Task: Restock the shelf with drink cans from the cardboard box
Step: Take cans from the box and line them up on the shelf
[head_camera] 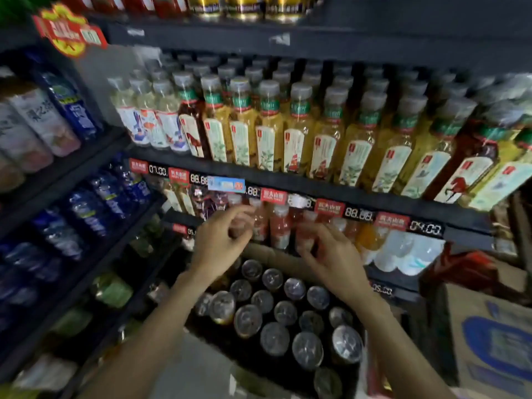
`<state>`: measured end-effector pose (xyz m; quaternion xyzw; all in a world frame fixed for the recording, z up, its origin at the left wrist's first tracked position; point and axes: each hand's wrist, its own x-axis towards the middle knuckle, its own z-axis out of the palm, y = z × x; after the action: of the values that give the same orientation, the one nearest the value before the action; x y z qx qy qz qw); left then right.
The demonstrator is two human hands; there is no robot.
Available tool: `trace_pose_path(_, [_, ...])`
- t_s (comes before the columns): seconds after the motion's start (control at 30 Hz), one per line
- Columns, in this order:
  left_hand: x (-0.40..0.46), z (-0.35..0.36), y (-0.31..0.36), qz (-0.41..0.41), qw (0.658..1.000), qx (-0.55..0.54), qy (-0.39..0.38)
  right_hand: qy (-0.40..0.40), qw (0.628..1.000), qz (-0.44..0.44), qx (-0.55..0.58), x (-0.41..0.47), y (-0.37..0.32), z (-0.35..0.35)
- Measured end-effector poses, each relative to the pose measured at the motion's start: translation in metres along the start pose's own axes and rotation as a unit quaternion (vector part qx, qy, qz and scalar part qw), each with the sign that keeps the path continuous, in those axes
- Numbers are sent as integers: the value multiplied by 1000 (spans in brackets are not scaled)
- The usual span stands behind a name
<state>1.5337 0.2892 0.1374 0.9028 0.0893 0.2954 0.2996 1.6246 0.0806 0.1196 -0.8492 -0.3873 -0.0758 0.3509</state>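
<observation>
An open cardboard box (276, 253) stands low in front of the shelves, packed with several upright drink cans (276, 338) showing silver tops. My left hand (221, 240) hovers above the box's far left corner, fingers curled and apart, holding nothing. My right hand (325, 251) is over the box's far edge, fingers spread, in front of small red bottles (280, 226) on the lower shelf. Gold and red cans (244, 7) stand on the top shelf.
Yellow tea bottles (299, 131) fill the middle shelf above a price strip (357, 216). Blue bottles (92, 208) line the left rack. Another cardboard carton (495, 341) with blue print stands at the right, red plastic (472, 269) behind it.
</observation>
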Motion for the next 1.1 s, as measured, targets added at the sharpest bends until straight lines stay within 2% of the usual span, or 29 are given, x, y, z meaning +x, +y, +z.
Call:
trace_pose_path(0.07, [-30, 13, -23, -70, 994, 25, -77, -117, 992, 43, -24, -27, 20, 22])
trace_pose_path(0.13, [-59, 22, -45, -129, 982, 26, -137, -196, 978, 62, -33, -50, 33, 38])
trace_pose_path(0.2, [-82, 28, -60, -120, 974, 80, -171, -269, 959, 71, -52, -66, 37, 50])
trace_pose_path(0.27, [-99, 32, -67, -82, 952, 167, -242, -346, 933, 60, -80, -77, 35, 62])
trace_pose_path(0.37, [-121, 37, -75, -103, 904, 200, -363, -390, 915, 51, -95, -90, 28, 83])
trace_pose_path(0.43, [-130, 39, -83, -131, 889, 220, -379, -405, 907, 68, -94, -96, 19, 98])
trace_pose_path(0.53, [-138, 42, -94, -174, 884, 215, -377, -423, 893, 85, -126, -101, 6, 113])
trace_pose_path(0.57, [-140, 44, -95, -161, 886, 220, -375, -428, 888, 88, -142, -102, 4, 116])
trace_pose_path(0.67, [-144, 51, -92, -54, 893, 240, -378, -425, 882, 101, -177, -105, 4, 120])
trace_pose_path(0.73, [-144, 57, -86, -10, 882, 253, -397, -415, 886, 112, -175, -105, 4, 120])
trace_pose_path(0.87, [-138, 68, -80, -19, 872, 253, -419, -393, 898, 125, -152, -105, 3, 118])
trace_pose_path(0.97, [-134, 71, -82, -28, 875, 243, -418, -348, 919, 154, -100, -101, -1, 107])
trace_pose_path(1.1, [-135, 67, -80, -33, 897, 207, -389, -238, 953, 189, 14, -84, -6, 75])
